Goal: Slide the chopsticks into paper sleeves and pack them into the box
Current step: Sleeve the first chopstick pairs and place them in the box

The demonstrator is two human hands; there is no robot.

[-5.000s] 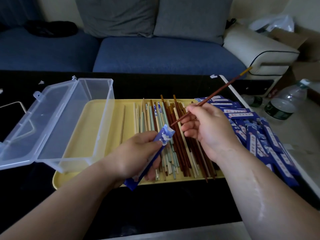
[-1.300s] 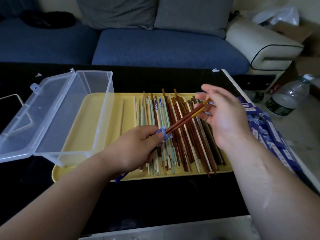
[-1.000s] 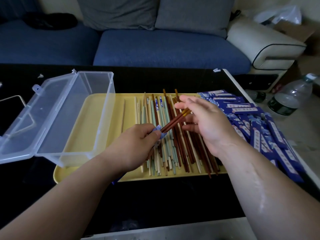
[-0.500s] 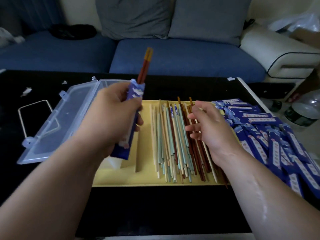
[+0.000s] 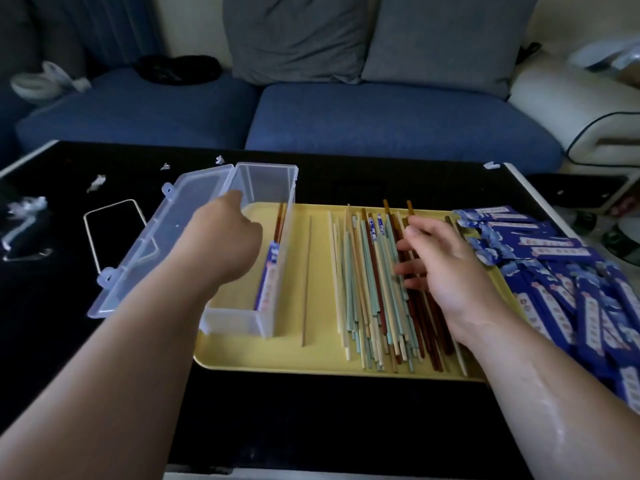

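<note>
The sleeved brown chopsticks [image 5: 272, 271] lie inside the clear plastic box [image 5: 242, 323] on the yellow tray's [image 5: 311, 362] left end. The left hand [image 5: 225, 244] reaches in beside them, its fingers hidden, so I cannot tell its grip. The right hand [image 5: 440, 268] rests relaxed, fingers spread, on the loose chopsticks [image 5: 363, 289] mid-tray.

Left hand [image 5: 225, 244] inside the clear box [image 5: 263, 174], fingers relaxed; lid [image 5: 145, 244] folded open to the left. Box seated on the left end of the yellow tray [image 5: 311, 362]. Sleeved pair [image 5: 273, 265] flat along the right wall of the box, brown ends protruding from the blue sleeve, just beside the left hand. Right hand [image 5: 446, 268] on the loose chopsticks [image 5: 367, 278] in the tray, fingers [image 5: 415, 233] nearly straight. Single chopstick [image 5: 306, 278] apart, between box and bundle. Empty blue sleeves [image 5: 554, 271] piled right of the tray on the black worktop [image 5: 311, 427].
</note>
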